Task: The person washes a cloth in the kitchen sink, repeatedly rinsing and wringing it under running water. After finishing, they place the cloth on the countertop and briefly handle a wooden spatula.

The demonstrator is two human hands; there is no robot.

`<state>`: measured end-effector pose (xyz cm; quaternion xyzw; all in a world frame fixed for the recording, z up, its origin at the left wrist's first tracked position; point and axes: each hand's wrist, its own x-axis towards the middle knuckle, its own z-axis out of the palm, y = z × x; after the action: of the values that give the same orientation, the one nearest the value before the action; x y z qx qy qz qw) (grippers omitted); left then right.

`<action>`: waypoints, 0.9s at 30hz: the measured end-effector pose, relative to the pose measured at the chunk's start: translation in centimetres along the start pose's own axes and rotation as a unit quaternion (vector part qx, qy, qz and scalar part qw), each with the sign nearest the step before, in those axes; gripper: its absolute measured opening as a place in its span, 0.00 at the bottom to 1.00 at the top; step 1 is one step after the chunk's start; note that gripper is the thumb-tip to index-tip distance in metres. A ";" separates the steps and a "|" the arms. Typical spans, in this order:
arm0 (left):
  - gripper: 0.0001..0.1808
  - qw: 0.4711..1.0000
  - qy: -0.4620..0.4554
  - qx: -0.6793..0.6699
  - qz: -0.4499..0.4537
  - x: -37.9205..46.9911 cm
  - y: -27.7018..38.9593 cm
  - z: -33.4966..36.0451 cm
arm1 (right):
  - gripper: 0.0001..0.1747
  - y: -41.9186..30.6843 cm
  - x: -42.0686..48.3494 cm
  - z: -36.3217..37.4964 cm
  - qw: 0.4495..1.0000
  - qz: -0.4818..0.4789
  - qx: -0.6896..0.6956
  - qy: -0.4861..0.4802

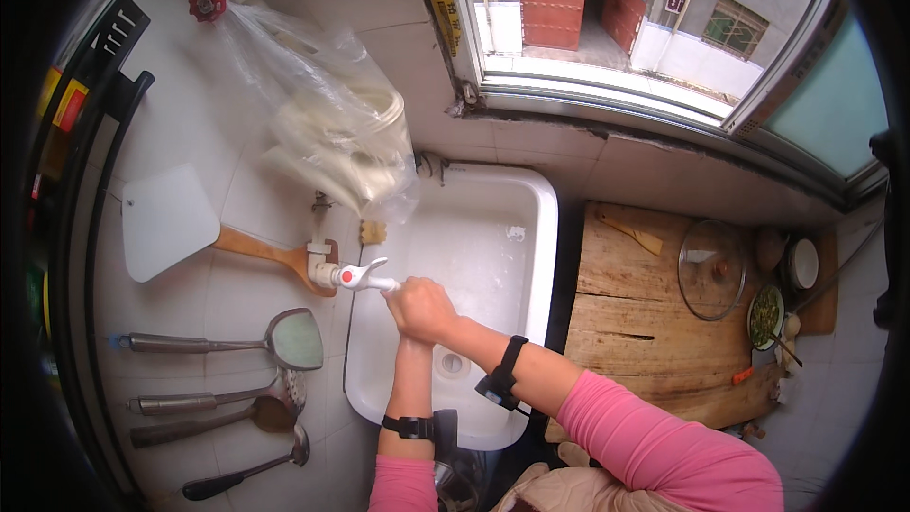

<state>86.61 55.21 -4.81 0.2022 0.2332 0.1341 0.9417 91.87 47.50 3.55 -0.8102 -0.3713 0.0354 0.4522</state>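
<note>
My right hand [428, 307] is folded over my left hand [414, 338], just below the spout of a white plastic tap [366, 277] with a red dot. Most of my left hand is hidden beneath the right, so its fingers do not show. Both hands are above a white ceramic sink [469, 249], near its left side. Behind my wrists the sink's drain [452, 365] is visible. Whether water is running cannot be made out. Black straps with small devices are on both forearms.
A clear plastic bag [334, 107] hangs from a red valve handle [207, 2] over the sink's far left corner. Spatulas and a ladle [298, 446] hang on the left wall. On the right, a wooden board [633, 313] carries a glass lid [711, 270] and a bowl of greens [765, 316].
</note>
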 end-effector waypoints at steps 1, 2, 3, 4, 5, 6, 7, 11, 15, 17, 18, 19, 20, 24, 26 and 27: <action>0.18 1.000 -0.011 -0.009 0.001 -0.1 -0.1 -0.1 | 0.23 0.4 0.2 0.3 0.998 0.039 0.010 -0.048; 0.18 0.999 -0.045 -0.025 -0.002 -0.1 -0.2 0.1 | 0.25 0.8 0.5 0.7 0.995 0.074 0.015 -0.070; 0.18 0.996 -0.081 -0.042 -0.006 -0.3 -0.2 0.5 | 0.27 1.4 0.8 1.1 0.990 0.102 0.024 -0.094; 0.18 0.983 -0.170 -0.064 -0.013 -0.6 -0.1 1.1 | 0.28 2.3 1.7 1.3 0.978 0.177 0.070 -0.087; 0.18 0.988 0.132 0.072 -0.033 -1.1 0.0 1.9 | 0.29 3.4 2.5 1.5 0.959 0.242 0.119 -0.083; 0.19 0.983 0.169 0.063 -0.025 -1.4 0.2 2.8 | 0.31 4.6 3.2 1.5 0.928 0.315 0.174 -0.094; 0.20 0.981 0.184 0.064 -0.014 -1.9 0.5 3.8 | 0.31 5.7 3.8 1.3 0.867 0.388 0.300 -0.083; 0.22 0.997 0.026 0.046 -0.055 -3.6 3.1 5.6 | 0.33 8.7 3.3 -0.6 0.683 0.481 0.537 -0.118; 0.25 0.974 0.033 0.224 -0.005 -4.5 3.8 5.9 | 0.36 6.8 0.5 -2.5 0.827 0.332 0.425 -0.158; 0.24 0.949 0.076 0.306 0.027 -5.1 4.1 6.0 | 0.39 5.8 -0.3 -3.7 0.852 0.287 0.399 -0.180; 0.24 0.933 0.110 0.341 0.040 -5.4 4.3 6.0 | 0.39 5.4 -0.5 -4.1 0.857 0.279 0.387 -0.194; 0.23 0.915 0.142 0.373 0.054 -5.6 4.6 6.1 | 0.39 5.2 -0.5 -4.4 0.861 0.283 0.372 -0.201; 0.22 0.916 0.157 0.364 0.065 -6.0 4.8 6.1 | 0.34 5.0 -0.6 -4.4 0.875 0.321 0.333 -0.143; 0.21 0.926 0.145 0.338 0.082 -6.2 5.5 5.5 | 0.26 5.9 -0.4 -3.8 0.872 0.383 0.289 -0.097; 0.20 0.938 0.145 0.289 0.122 -5.8 5.4 4.7 | 0.23 6.5 -0.6 -3.1 0.870 0.362 0.333 -0.033; 0.20 0.931 0.158 0.306 0.123 -5.7 5.3 4.3 | 0.21 6.7 -0.8 -2.7 0.856 0.375 0.356 -0.010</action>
<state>83.00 56.59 3.22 0.4840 0.3818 0.2010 0.7613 96.25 42.95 -0.16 -0.6716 -0.0065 0.3400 0.6583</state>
